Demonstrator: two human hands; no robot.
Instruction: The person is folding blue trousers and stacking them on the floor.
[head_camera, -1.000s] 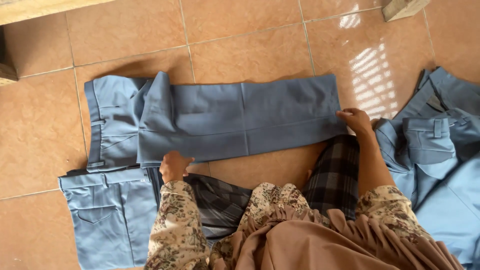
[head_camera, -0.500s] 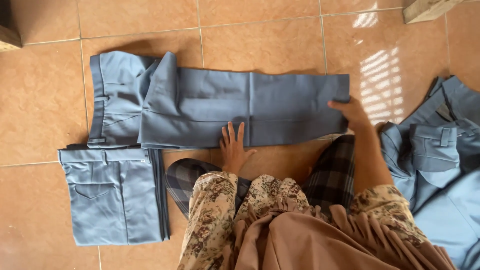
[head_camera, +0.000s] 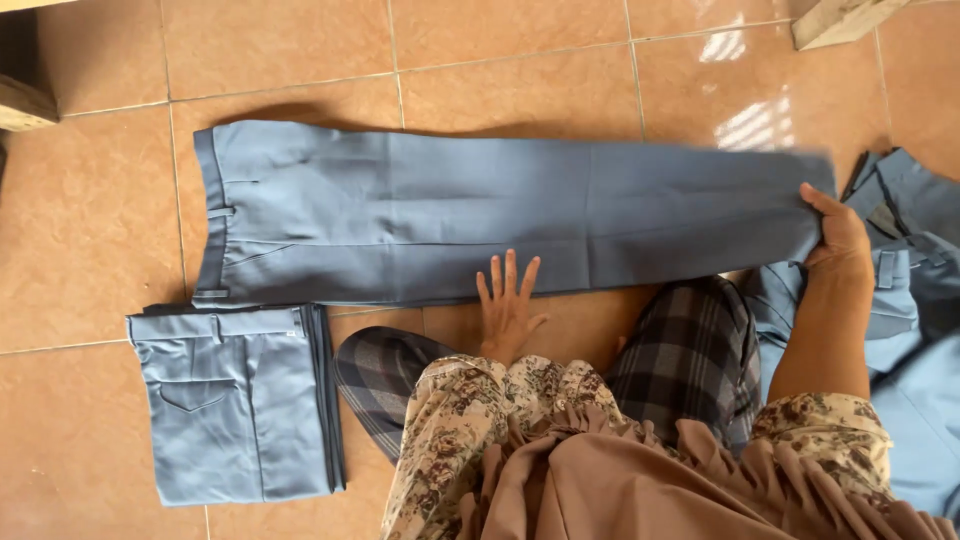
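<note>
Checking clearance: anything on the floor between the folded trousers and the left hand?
In the head view, between the folded trousers and the left hand lie a strip of bare tile floor and the person's checked-cloth knee. Nothing else.

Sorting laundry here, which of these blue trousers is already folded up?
The folded trousers at lower left, beside the left hand's long flat pair.

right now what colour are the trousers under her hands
Plain grey-blue, the trousers lying flat on the floor tiles; the head view shows them best.
</note>
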